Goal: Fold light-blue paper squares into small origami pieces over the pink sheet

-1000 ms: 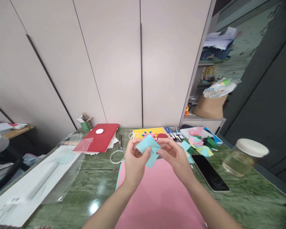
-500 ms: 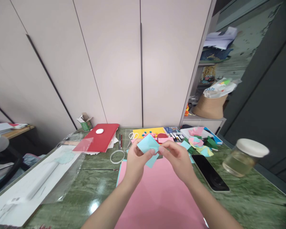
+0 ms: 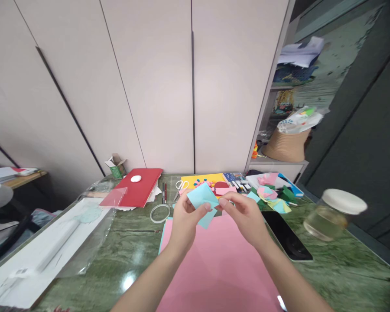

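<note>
A folded light-blue paper (image 3: 201,198) is raised over the far end of a large pink sheet (image 3: 214,264). My left hand (image 3: 186,219) pinches it from the left, with the thumb lying across its front. At the paper's right corner are the closed fingertips of my right hand (image 3: 243,214), thumb against index finger. The paper shows a crease and a lower flap hanging below my left thumb. Part of its left side is hidden behind my fingers.
On the green table (image 3: 130,247), a phone (image 3: 287,236) and a lidded jar (image 3: 331,216) stand right. Tape (image 3: 160,213), scissors (image 3: 181,186), a red folder (image 3: 139,188) and folded papers (image 3: 273,195) lie behind. A plastic sleeve (image 3: 94,242) is left.
My right hand has shifted slightly to the right at the paper's corner. My left hand and the paper are nearly where they were.
</note>
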Motion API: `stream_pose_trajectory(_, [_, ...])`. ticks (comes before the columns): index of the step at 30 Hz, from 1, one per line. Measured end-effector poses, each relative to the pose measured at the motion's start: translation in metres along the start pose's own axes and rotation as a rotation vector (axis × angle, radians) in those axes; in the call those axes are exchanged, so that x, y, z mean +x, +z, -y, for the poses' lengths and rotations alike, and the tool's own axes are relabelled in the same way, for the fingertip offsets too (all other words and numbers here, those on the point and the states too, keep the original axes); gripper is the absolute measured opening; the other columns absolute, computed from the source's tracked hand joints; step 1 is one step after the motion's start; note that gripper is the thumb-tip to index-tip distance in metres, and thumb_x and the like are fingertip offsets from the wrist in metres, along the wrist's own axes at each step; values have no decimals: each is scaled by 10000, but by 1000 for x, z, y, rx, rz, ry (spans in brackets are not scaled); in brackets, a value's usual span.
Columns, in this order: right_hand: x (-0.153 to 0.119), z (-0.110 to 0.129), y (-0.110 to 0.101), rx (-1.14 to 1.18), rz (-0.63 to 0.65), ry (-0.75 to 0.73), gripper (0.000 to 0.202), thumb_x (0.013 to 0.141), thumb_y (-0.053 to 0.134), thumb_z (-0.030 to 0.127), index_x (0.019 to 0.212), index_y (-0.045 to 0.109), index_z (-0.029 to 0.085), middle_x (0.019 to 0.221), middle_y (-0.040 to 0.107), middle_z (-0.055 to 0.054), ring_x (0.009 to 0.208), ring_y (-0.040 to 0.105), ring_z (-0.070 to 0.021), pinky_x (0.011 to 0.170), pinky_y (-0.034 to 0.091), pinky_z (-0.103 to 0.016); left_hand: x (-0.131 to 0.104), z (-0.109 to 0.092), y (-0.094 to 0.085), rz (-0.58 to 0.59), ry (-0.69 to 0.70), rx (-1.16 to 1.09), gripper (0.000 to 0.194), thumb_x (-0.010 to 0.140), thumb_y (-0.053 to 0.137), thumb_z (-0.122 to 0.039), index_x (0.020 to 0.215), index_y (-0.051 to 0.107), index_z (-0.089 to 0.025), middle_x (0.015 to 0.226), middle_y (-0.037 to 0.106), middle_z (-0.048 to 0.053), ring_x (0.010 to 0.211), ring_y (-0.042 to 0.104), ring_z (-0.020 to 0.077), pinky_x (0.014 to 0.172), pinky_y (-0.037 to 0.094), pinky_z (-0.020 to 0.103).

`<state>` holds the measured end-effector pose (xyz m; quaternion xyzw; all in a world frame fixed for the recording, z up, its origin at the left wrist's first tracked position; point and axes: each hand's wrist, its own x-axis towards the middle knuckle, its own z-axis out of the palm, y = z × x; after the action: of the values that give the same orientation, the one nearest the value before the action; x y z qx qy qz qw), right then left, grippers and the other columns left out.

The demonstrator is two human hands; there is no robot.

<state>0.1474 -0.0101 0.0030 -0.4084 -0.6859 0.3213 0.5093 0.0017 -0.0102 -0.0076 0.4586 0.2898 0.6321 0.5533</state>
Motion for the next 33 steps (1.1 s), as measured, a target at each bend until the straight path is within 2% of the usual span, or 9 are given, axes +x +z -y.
stream_pose_trajectory(6, [3,1,-4,-22,60,16,192,829,507,276,688,596,180,680,604,-13,686,539,-160,631,400,-271,1,-1,0,45,-3,-28,285,707,663,-187,969,556,-160,833,623,29,718,574,124,652,473,244])
stream_pose_trajectory(10, [2,2,-6,-3,52,-1,198,822,518,304,683,587,181,681,593,-10,679,531,-155,636,400,-269,2,0,-2,49,2,51,222,702,672,-198,889,561,-156,775,616,15,682,568,115,627,473,231])
stream_pose_trajectory(14, [1,0,-5,-48,15,41,214,795,556,333,654,591,176,655,590,-10,658,522,-154,639,399,-276,1,2,-4,51,-1,119,215,692,683,-208,859,559,-155,762,609,10,673,559,109,622,471,223])
stream_pose_trajectory(33, [6,-2,-2,151,42,171,151,731,629,284,635,622,168,636,605,-8,631,536,-136,611,414,-258,2,2,-2,25,16,116,209,697,676,-203,857,548,-156,767,620,11,661,561,103,607,473,222])
